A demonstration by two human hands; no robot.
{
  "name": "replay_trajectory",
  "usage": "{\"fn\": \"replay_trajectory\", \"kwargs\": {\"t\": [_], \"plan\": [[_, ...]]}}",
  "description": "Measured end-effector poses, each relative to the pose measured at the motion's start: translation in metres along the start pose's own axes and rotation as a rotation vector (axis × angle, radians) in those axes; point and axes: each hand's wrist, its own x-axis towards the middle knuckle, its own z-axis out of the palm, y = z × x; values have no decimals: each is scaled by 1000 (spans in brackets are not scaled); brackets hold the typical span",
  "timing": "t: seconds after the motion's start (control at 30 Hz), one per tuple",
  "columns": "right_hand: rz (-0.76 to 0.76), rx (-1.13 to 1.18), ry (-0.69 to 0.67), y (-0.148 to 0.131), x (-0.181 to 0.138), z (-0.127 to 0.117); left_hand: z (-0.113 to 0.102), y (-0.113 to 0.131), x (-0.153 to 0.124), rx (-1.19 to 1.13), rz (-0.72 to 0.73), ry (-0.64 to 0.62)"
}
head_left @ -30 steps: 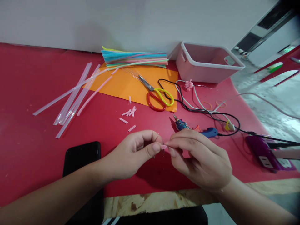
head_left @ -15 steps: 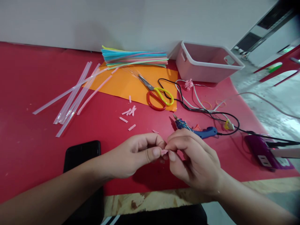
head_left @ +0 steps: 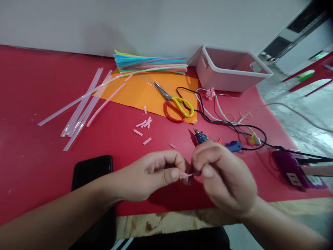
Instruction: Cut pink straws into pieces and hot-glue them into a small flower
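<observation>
Between the thumb and fingers of my left hand (head_left: pixel 156 175) is a small pink fuzzy piece (head_left: pixel 185 175), its end sticking out to the right. My right hand (head_left: pixel 225 177) is closed just right of it, with a small gap between the two hands. A thin strand seems to run from the piece toward the right fingertips, but what they grip is too small to make out. Several short pink cut pieces (head_left: pixel 144 123) lie on the red tabletop beyond my hands. Behind my right hand lies a blue corded tool (head_left: pixel 235 146) with a pointed metal tip, partly hidden.
Scissors (head_left: pixel 174 104) lie on orange paper (head_left: pixel 135 92), below a bundle of coloured pipe cleaners (head_left: pixel 151 63). Translucent strips (head_left: pixel 82 107) are at left, a black phone (head_left: pixel 92 170) by my left forearm. At right are a pink bin (head_left: pixel 229 74), cords and a purple power strip (head_left: pixel 291 170).
My right hand has drawn away to the right from the pink piece, opening a gap between the hands. My left hand keeps its pinch, with more of the piece showing.
</observation>
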Motion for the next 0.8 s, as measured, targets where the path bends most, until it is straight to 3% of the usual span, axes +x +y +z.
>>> {"fn": "replay_trajectory", "kwargs": {"t": [0.1,0.2,0.43,0.53,0.63,0.7,0.8], "plan": [[106,192,173,7,-2,-5,0,-1,1,-39,29,36],[109,202,200,9,-1,-9,2,-2,4,-63,50,81],[190,-190,-3,1,16,-31,3,-6,6,89,174,334],[145,-413,-205,19,40,-39,1,-10,4,307,335,447],[144,-710,-286,49,79,-37,1,-13,2,605,472,505],[235,-921,-458,66,108,-29,2,-12,1,674,485,537],[283,-967,-555,83,140,-10,4,-9,3,564,400,552]]}}
